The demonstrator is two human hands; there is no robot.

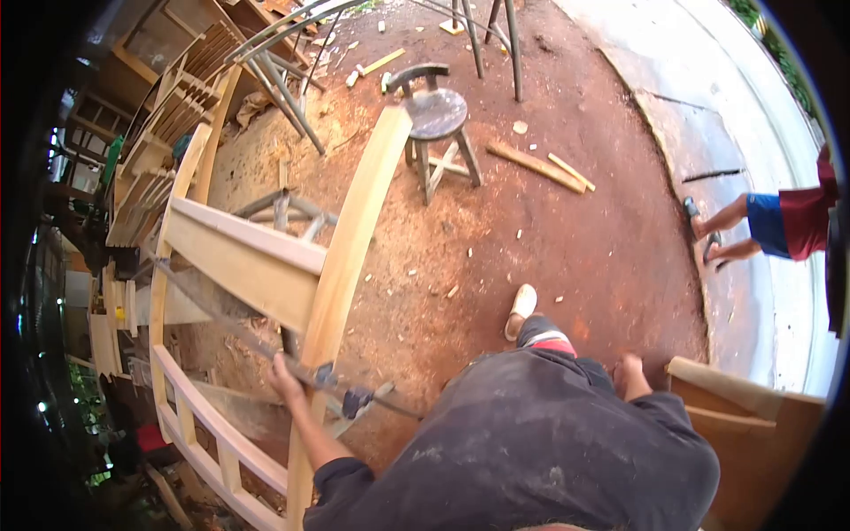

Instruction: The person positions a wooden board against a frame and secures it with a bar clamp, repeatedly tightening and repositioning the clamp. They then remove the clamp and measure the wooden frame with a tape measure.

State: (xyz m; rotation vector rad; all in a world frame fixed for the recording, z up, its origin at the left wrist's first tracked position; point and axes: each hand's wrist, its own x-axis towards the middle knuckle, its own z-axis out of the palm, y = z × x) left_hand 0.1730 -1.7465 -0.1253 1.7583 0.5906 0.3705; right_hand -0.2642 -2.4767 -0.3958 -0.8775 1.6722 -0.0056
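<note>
A chair-like wooden frame [352, 239] of pale timber stands at my left, with two long curved posts, a wide cross board [243, 265] and a slatted lower section [226, 460]. Across it runs a long metal bar clamp [239, 332], its dark sliding head [357, 403] just outside the nearer post. My left hand [285, 380] is closed around the clamp's bar, close beside that post. On the other side of my body, my right hand [629, 375] is held low by my hip, nearest to a wooden panel [744, 411]. Its fingers are too indistinct to make out.
A small dark round-seated chair [436, 115] stands ahead on the reddish dirt floor, with loose wood strips [540, 168] beside it. Metal legs [513, 53] rise behind. Stacked wooden parts [168, 133] fill the left. A person [788, 221] stands at the right by the concrete edge.
</note>
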